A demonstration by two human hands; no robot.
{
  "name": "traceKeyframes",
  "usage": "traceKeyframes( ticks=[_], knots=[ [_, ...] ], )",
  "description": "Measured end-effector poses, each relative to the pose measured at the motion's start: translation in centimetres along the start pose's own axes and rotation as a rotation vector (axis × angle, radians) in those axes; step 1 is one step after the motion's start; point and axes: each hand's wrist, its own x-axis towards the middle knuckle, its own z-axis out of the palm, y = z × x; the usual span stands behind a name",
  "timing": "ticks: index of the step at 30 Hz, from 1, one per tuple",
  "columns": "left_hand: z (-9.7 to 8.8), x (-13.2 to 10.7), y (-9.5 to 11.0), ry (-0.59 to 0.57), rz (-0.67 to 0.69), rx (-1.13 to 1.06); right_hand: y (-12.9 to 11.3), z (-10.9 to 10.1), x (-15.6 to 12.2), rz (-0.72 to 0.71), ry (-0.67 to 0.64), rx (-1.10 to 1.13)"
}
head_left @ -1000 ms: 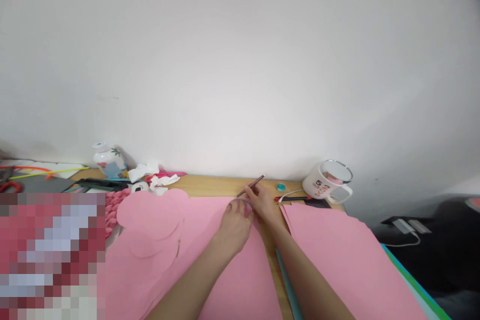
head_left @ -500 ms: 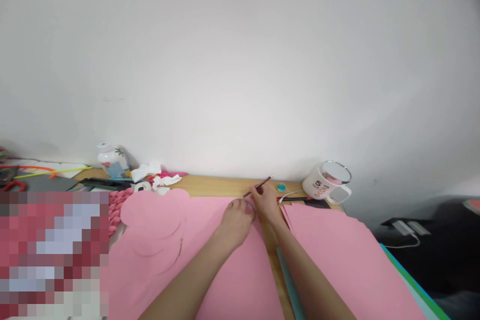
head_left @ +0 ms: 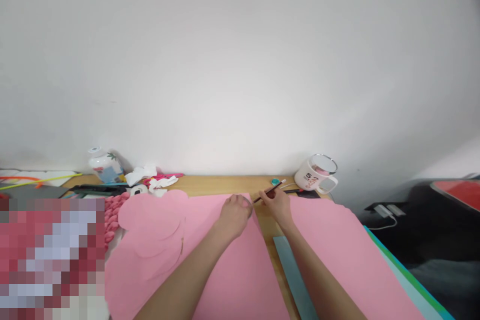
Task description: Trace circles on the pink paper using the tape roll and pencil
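Near the far edge of a large pink paper sheet (head_left: 240, 270), my left hand (head_left: 235, 215) presses a small round, grey-rimmed object (head_left: 248, 205) flat, its fingers curled over it. Most of that object is hidden under the fingers; pink shows inside its rim. My right hand (head_left: 276, 205) grips a dark pencil (head_left: 270, 190), whose lower tip is beside the rim at the sheet's right edge. To the left lie pink paper pieces with scalloped, rounded outlines (head_left: 153, 220). Another pink sheet (head_left: 337, 250) lies under and right of my right forearm.
A white mug (head_left: 308, 177) with a metal rim stands at the back right, near a small teal disc (head_left: 275, 181). At the back left are a white bottle (head_left: 106, 166), crumpled tissue (head_left: 140, 175) and pink scissors (head_left: 162, 178). A blue-grey strip (head_left: 290, 270) lies between the sheets.
The pencil tip has moved from the far side of the round object round to its right side, my right hand shifting right. The camera view has turned slightly.
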Motion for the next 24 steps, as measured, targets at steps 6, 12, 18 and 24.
traceKeyframes(
  ticks=[6,12,18,24],
  knots=[
    [-0.5,0.0,0.0,-0.018,0.000,-0.002,0.3,-0.9,-2.8,0.040,0.010,0.035],
    [-1.0,0.3,-0.1,-0.044,0.003,0.000,0.3,-1.4,-5.4,0.134,-0.023,0.380],
    [-2.1,0.8,0.0,-0.087,-0.025,-0.003,0.1,-2.4,-7.4,0.054,-0.064,0.397],
    [-2.7,0.9,0.2,-0.095,-0.046,-0.024,-0.4,-2.3,-9.0,-0.008,-0.052,0.320]
  ],
)
